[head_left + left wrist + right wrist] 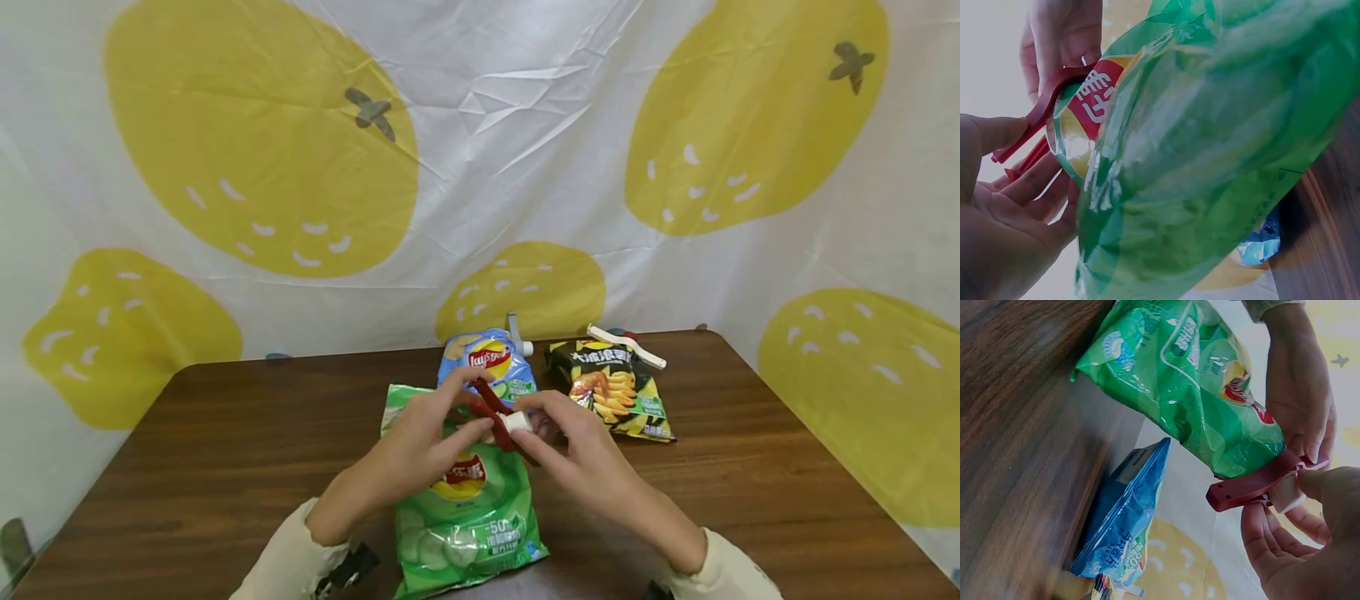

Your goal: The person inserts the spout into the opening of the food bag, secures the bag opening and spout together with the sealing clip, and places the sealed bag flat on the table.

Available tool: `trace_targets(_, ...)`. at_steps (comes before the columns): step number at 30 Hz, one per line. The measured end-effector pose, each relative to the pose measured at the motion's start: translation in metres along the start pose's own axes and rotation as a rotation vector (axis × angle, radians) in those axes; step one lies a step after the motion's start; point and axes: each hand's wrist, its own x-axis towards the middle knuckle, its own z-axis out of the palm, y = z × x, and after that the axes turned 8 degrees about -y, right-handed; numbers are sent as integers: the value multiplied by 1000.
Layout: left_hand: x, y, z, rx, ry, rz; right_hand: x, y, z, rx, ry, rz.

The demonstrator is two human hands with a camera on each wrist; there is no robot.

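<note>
A green Lay's chip bag stands in front of me, its top up at my hands. Across that top sits a red bag clip with a white block-like piece on it. My left hand pinches one end of the clip between thumb and fingers. There, the two red bars stand apart in the left wrist view. My right hand holds the white piece, thumb on one side and fingers on the other.
Behind the green bag lies a blue Lay's bag, a grey clip with a white cap at its side. A black snack bag lies to the right, a white clip at its top. A lemon-print cloth hangs behind the wooden table.
</note>
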Motion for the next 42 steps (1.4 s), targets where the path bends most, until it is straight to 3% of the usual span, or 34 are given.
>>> trace_targets(13,0,0,-4,3,-1,3,1,-1,0,7,80,-113)
trace_targets(18,1,6,-2,-20,-26,60,0,-3,0,25,75,-114)
trace_targets(24,0,6,-2,88,-8,141,1,-3,1,14,61,-136)
trace_targets(36,0,6,-2,59,-29,90,0,-1,3,-69,52,-180)
trace_targets(42,-1,6,-3,93,-41,65,1,2,4,-104,68,-264)
